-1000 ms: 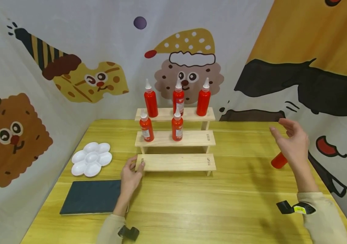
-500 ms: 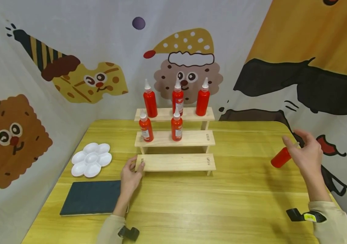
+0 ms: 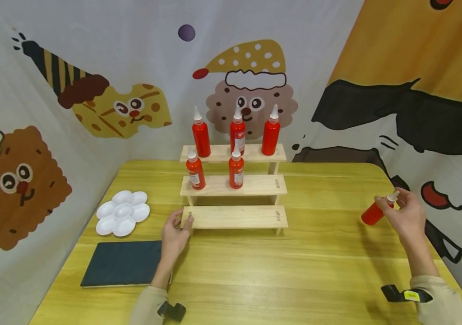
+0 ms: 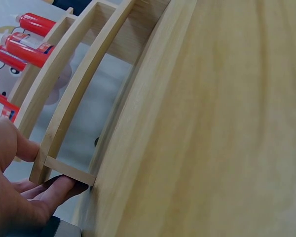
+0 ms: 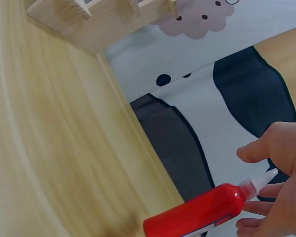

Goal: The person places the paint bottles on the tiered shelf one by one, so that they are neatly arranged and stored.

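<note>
My left hand (image 3: 175, 236) grips the left end of the lowest step of a three-tier wooden display rack (image 3: 235, 217). In the left wrist view its thumb lies over the board (image 4: 84, 81) and the fingers are at the end support. On the right, my right hand (image 3: 408, 215) is around the white nozzle of a red squeeze bottle (image 3: 372, 214) standing on the table. The right wrist view has the thumb apart from this bottle (image 5: 197, 213), with the fingers behind its nozzle; whether they touch it I cannot tell.
Several similar red bottles stand upright on the rack, one (image 3: 270, 136) at the top right and one (image 3: 236, 172) on the middle step. A white flower-shaped palette (image 3: 122, 212) and a dark flat book-like pad (image 3: 121, 263) lie left. A printed curtain (image 3: 141, 40) hangs behind the table.
My right hand first moved right and down towards the red bottle at the right, then slightly left, bringing thumb and fingers around its nozzle. The left hand has stayed on the rack.
</note>
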{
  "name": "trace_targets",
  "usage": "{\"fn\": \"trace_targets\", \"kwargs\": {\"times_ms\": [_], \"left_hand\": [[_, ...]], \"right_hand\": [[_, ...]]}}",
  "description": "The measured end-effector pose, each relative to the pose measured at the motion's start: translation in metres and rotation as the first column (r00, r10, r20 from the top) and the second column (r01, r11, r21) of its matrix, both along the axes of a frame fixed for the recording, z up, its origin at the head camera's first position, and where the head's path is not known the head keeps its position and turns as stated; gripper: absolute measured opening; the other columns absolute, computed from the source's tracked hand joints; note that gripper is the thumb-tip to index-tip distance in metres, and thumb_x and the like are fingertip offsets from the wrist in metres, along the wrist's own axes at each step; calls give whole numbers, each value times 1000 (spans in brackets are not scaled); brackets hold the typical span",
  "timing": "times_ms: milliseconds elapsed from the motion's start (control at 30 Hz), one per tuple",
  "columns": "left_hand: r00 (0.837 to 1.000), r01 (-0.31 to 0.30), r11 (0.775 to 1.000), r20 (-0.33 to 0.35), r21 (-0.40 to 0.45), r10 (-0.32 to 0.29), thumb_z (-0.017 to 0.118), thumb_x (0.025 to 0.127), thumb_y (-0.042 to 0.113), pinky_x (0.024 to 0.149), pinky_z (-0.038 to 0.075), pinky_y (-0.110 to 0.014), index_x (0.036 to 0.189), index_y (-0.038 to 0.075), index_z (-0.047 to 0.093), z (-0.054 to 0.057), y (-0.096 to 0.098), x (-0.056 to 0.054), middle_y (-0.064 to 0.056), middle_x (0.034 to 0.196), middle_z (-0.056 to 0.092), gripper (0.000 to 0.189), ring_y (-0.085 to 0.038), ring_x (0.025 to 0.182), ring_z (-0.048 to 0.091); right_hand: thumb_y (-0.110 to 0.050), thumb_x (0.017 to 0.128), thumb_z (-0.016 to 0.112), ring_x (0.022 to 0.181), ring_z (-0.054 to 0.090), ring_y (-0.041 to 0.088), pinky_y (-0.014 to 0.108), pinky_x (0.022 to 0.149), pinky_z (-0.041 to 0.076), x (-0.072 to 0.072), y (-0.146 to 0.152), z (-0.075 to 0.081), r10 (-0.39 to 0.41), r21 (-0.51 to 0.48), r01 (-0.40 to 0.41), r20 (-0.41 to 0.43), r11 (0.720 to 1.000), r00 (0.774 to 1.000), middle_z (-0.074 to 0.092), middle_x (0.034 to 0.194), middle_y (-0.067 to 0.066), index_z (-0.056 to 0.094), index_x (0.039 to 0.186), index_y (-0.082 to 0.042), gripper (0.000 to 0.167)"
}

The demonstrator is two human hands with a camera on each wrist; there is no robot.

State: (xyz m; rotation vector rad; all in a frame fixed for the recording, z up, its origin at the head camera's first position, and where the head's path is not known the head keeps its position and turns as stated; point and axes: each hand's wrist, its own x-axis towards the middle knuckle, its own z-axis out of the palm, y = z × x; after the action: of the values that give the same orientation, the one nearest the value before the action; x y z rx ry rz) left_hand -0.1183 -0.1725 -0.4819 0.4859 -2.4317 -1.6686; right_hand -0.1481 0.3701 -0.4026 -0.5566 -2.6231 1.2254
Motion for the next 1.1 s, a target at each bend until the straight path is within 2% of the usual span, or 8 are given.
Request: {"fn": "trace_targets", "kwargs": {"times_ms": [133, 233, 500, 667, 933, 967, 1033, 1100], "left_hand": [[1000, 0, 1000, 5, -13, 0, 68, 99, 21, 67, 50, -23, 141, 7, 58, 0, 0, 1, -24, 120, 70, 45, -22, 84, 72], [1000, -2, 1000, 7, -20, 2, 67, 99, 22, 67, 50, -24, 141, 7, 58, 1, 0, 2, -25, 120, 70, 45, -22, 84, 72], [1000, -6, 1000, -1, -12, 6, 68, 98, 21, 63, 51, -23, 140, 8, 58, 1, 0, 1, -24, 117, 71, 45, -14, 74, 69], [1000, -1, 1000, -1, -13, 1, 68, 98, 22, 65, 51, -23, 140, 8, 58, 1, 0, 1, -23, 117, 72, 46, -15, 75, 69], [1000, 8, 1000, 3, -8, -8, 68, 98, 23, 66, 51, -24, 141, 7, 57, 2, -1, 1, -24, 119, 71, 47, -16, 77, 70], [1000, 9, 1000, 3, -6, -9, 68, 99, 23, 65, 50, -24, 141, 7, 57, 2, -1, 1, -24, 119, 71, 47, -15, 76, 69], [1000, 10, 1000, 1, 0, -10, 68, 98, 22, 64, 51, -24, 141, 7, 57, 1, -1, 1, -23, 118, 71, 46, -13, 74, 69], [1000, 10, 1000, -3, 0, -10, 68, 98, 21, 64, 50, -23, 141, 7, 57, 0, -1, 0, -23, 118, 71, 46, -11, 73, 68]], "right_hand": [[-39, 100, 60, 142, 35, 54, 69, 109, 34, 1, 3, -5, 7, -1, -7, 45, 1000, 999, 32, 157, 34, 33, 143, 9, 70], [-39, 100, 60, 138, 38, 55, 70, 105, 37, 0, 4, -9, 22, 7, -22, 68, 1000, 997, 32, 156, 36, 33, 144, 10, 70], [-35, 101, 57, 131, 39, 59, 70, 101, 38, 1, 6, -19, 63, 34, -66, 73, 997, 995, 33, 151, 42, 26, 150, 14, 76], [-29, 103, 55, 134, 38, 61, 72, 103, 37, 1, 7, -23, 64, 13, -65, 64, 998, 996, 31, 152, 42, 23, 152, 13, 72], [-20, 105, 52, 131, 44, 60, 68, 100, 41, 1, 8, -28, 60, 55, -63, 47, 997, 997, 35, 150, 42, 27, 151, 12, 62], [-19, 104, 53, 130, 46, 60, 65, 97, 45, 1, 7, -29, 63, 64, -65, 39, 996, 997, 36, 149, 42, 28, 150, 13, 61], [-19, 104, 53, 127, 47, 60, 46, 87, 58, 1, 7, -30, 67, 68, -68, 17, 995, 998, 38, 146, 43, 31, 148, 13, 59], [-19, 104, 54, 125, 49, 60, 21, 72, 57, 0, 5, -32, 69, 72, -69, -7, 995, 998, 41, 144, 43, 34, 146, 13, 56]]}}
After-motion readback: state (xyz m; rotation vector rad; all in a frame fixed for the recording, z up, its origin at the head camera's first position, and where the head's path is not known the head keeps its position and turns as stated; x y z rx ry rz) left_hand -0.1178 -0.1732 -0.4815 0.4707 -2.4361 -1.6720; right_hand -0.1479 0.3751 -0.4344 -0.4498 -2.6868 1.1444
